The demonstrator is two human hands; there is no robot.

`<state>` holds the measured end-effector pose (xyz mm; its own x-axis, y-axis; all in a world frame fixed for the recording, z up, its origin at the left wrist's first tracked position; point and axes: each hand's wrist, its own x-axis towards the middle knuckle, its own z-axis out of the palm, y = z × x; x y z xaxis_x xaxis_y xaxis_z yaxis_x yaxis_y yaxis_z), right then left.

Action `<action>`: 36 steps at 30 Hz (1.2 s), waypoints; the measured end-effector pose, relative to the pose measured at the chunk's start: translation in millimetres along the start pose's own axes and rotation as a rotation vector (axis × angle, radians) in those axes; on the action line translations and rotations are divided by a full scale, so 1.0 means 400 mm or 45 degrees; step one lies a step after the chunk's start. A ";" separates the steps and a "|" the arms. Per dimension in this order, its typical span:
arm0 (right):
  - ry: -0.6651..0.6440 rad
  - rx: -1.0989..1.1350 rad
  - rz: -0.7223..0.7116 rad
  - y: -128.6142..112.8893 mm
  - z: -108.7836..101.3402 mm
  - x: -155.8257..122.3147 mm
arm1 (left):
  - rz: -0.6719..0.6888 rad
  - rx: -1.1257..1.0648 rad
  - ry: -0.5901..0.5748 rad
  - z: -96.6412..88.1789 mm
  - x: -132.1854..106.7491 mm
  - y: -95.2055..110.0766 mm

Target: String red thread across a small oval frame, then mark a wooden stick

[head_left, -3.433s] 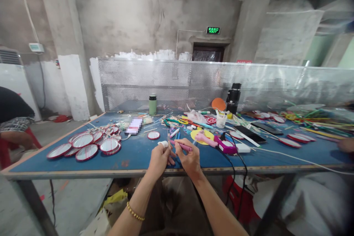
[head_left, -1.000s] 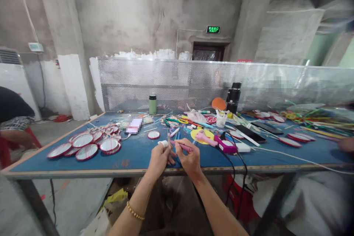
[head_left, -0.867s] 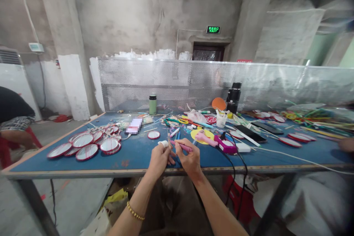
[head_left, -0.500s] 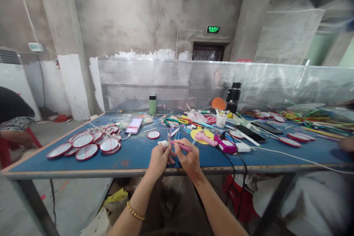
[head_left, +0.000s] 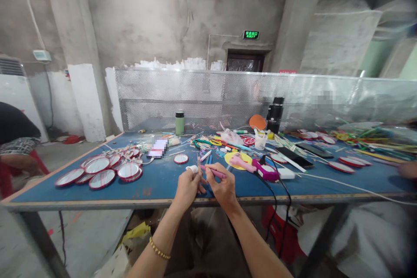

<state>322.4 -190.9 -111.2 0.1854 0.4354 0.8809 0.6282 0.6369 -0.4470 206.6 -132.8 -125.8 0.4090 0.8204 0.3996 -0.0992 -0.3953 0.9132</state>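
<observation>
Close to the front edge of the table, my left hand (head_left: pixel 188 187) is closed, pinching a thin upright stick (head_left: pixel 199 161) whose exact kind is too small to tell. Something white (head_left: pixel 192 168) shows at a finger of that hand. My right hand (head_left: pixel 224 187) grips a pink pen (head_left: pixel 217 173), its tip pointing left against or very near the stick. Just beyond the hands lie a round red-rimmed mirror (head_left: pixel 180 159), a white marker (head_left: pixel 205 155) and blue pens (head_left: pixel 210 159).
Many red-rimmed mirrors (head_left: pixel 97 165) are piled at left beside a phone (head_left: pixel 158 148). A green bottle (head_left: pixel 179 123) and a black flask (head_left: pixel 275 115) stand at the back. At right are a pink glue gun (head_left: pixel 243 163), a purple device (head_left: pixel 267 171) and trailing cables.
</observation>
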 end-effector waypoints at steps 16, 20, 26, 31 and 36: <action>0.003 -0.011 -0.014 0.000 0.000 0.001 | -0.018 -0.029 -0.006 0.002 0.001 0.004; 0.015 -0.023 -0.011 -0.002 0.001 0.003 | -0.014 -0.027 -0.002 0.001 0.000 0.005; 0.043 -0.019 -0.007 -0.009 0.000 0.003 | -0.023 -0.043 -0.011 0.000 0.000 0.006; 0.021 -0.017 -0.016 -0.005 0.000 0.002 | -0.032 -0.048 0.000 0.002 -0.001 0.007; 0.034 -0.033 -0.011 -0.003 0.000 0.002 | -0.033 -0.051 -0.020 -0.002 -0.001 0.010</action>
<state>321.9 -191.3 -109.8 0.1997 0.4126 0.8888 0.6490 0.6239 -0.4354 205.4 -134.6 -122.4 0.4258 0.8236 0.3747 -0.1242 -0.3570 0.9258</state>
